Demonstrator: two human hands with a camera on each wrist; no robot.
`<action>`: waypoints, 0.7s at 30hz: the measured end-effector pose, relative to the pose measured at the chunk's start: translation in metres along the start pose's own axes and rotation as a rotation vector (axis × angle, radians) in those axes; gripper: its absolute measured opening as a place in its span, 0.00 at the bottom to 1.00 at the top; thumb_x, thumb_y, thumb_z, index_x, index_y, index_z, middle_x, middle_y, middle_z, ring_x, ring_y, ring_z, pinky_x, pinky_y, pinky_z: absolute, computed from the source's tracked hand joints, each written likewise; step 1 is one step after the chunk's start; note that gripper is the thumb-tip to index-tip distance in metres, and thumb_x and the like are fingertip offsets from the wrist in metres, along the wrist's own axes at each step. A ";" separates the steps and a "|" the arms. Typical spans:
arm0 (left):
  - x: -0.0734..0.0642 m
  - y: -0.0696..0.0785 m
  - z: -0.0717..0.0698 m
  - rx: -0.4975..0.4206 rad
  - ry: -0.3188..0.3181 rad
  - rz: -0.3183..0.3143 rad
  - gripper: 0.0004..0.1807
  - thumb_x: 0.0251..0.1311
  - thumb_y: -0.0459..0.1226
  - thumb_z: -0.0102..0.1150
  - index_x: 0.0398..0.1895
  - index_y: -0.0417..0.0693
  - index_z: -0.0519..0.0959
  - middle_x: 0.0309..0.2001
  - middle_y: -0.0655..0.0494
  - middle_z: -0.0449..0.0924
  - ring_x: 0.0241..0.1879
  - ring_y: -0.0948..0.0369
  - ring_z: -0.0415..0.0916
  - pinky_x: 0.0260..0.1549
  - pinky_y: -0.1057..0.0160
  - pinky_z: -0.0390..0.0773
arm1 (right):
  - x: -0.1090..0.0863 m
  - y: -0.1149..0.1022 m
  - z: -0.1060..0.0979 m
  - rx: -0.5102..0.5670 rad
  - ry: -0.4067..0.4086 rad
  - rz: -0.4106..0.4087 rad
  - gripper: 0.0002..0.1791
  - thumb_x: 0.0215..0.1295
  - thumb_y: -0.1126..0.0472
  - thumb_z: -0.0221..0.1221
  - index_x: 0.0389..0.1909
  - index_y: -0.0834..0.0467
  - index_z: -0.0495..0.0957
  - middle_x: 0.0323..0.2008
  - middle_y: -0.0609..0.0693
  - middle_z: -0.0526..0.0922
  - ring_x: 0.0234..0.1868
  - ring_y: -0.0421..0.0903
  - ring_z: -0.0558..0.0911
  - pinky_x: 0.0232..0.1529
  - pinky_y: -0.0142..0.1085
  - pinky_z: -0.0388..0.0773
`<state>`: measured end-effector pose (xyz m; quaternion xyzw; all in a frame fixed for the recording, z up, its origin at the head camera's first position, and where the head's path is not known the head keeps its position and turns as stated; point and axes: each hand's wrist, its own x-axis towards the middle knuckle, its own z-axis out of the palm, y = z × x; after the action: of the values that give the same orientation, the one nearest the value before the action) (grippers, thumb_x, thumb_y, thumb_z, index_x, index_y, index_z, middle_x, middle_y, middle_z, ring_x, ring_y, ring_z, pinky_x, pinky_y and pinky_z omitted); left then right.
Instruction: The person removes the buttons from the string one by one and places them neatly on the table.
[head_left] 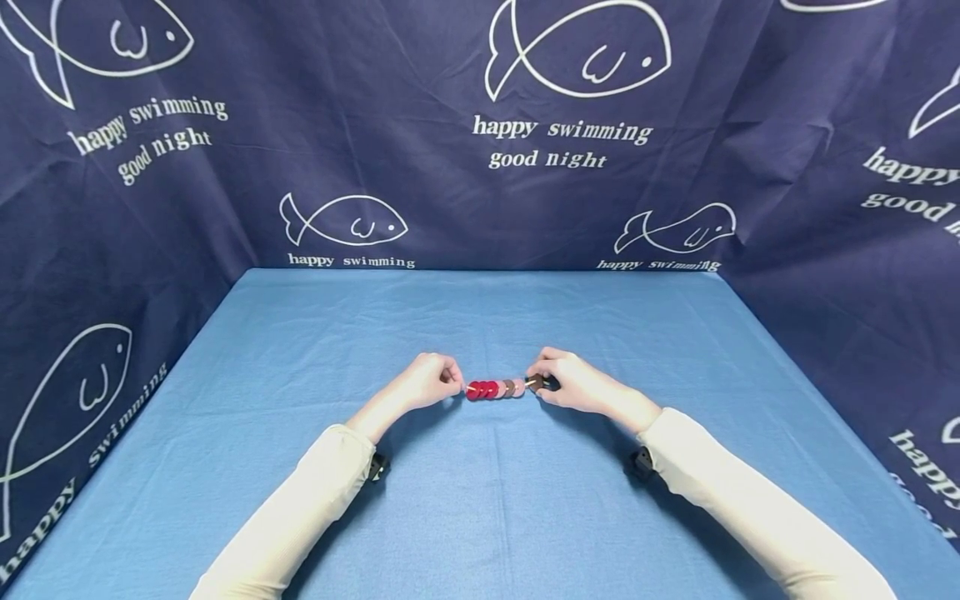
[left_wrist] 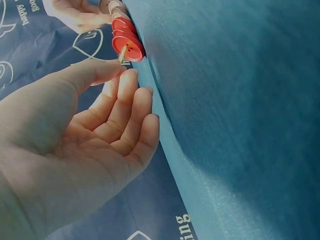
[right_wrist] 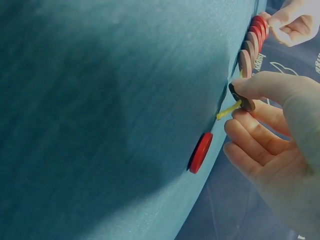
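Several round buttons hang in a row on a yellow string (right_wrist: 230,109) stretched between the two hands. Red buttons (head_left: 482,390) are nearest the left hand, followed by pink and brown ones (head_left: 510,388). My left hand (head_left: 430,382) pinches the string's left end between thumb and forefinger, beside the outermost red button (left_wrist: 129,48). With thumb and fingers, my right hand (head_left: 576,382) pinches a dark brown button (right_wrist: 246,103) threaded on the string, a short gap from the pink button (right_wrist: 244,63). The string's free end sticks out past that button.
A loose red button (right_wrist: 201,153) lies on the blue tablecloth (head_left: 487,500) below the right hand; in the head view it cannot be seen. Dark blue curtains (head_left: 450,108) with white fish prints stand behind and beside the table. A dark device (head_left: 641,462) sits under each wrist.
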<state>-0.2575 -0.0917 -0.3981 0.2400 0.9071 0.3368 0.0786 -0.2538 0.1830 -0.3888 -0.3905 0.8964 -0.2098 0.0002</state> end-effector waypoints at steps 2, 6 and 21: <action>0.000 0.000 0.000 0.001 0.002 -0.002 0.03 0.55 0.32 0.58 0.27 0.44 0.81 0.23 0.57 0.80 0.19 0.68 0.72 0.27 0.70 0.73 | -0.001 0.001 0.000 0.001 -0.005 0.006 0.14 0.54 0.70 0.61 0.43 0.65 0.80 0.34 0.52 0.75 0.33 0.45 0.75 0.35 0.33 0.72; -0.001 -0.001 0.001 -0.002 0.003 -0.003 0.03 0.55 0.32 0.58 0.27 0.44 0.81 0.23 0.57 0.80 0.19 0.68 0.72 0.26 0.70 0.73 | -0.002 0.001 -0.001 0.004 0.000 0.012 0.13 0.54 0.70 0.61 0.43 0.65 0.80 0.33 0.51 0.75 0.33 0.45 0.76 0.35 0.34 0.73; -0.001 0.000 0.000 -0.007 -0.001 -0.022 0.02 0.54 0.31 0.58 0.27 0.44 0.80 0.23 0.57 0.79 0.20 0.67 0.72 0.27 0.69 0.73 | -0.007 0.002 -0.003 0.000 0.018 0.022 0.11 0.54 0.67 0.63 0.40 0.62 0.80 0.33 0.52 0.75 0.31 0.44 0.74 0.33 0.32 0.71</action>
<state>-0.2567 -0.0924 -0.3986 0.2300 0.9084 0.3391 0.0835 -0.2510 0.1902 -0.3881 -0.3789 0.9004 -0.2136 -0.0057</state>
